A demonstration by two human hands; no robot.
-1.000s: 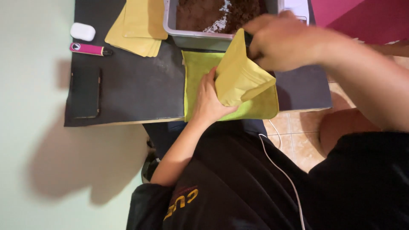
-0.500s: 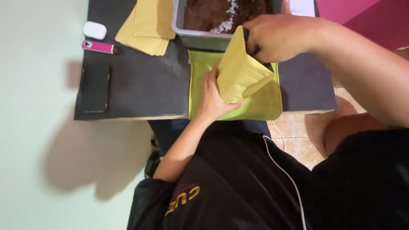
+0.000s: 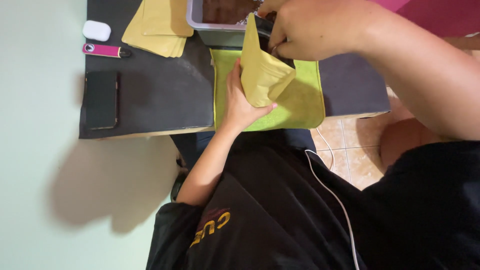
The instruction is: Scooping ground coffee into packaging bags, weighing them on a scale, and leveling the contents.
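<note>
Wrapped around the lower edge of the yellow-brown pouch [image 3: 265,75], the left hand [image 3: 239,102] has its grip pressed on the pouch, thumb under the bottom corner and palm against the side, so the pouch stands steady with its mouth up; it sits near the middle of the view, over the lime-green cloth [image 3: 305,102], which lies under it where spills could fall; at one o'clock from the pouch the right hand [image 3: 312,30] hangs over the open mouth with its fingers pinched together, on what I cannot tell, held right at the opening; just beyond, at twelve o'clock, the grey tray [image 3: 200,22] of brown crumbly matter touches the cloth's far edge, close to the hands; at ten o'clock a stack of spare pouches [image 3: 157,25] lies flat on the dark surface [image 3: 160,90]; farther out at nine o'clock lie a black phone [image 3: 101,99], a pink stick-shaped device [image 3: 102,50] and a small white case [image 3: 96,30], well apart from the work.
</note>
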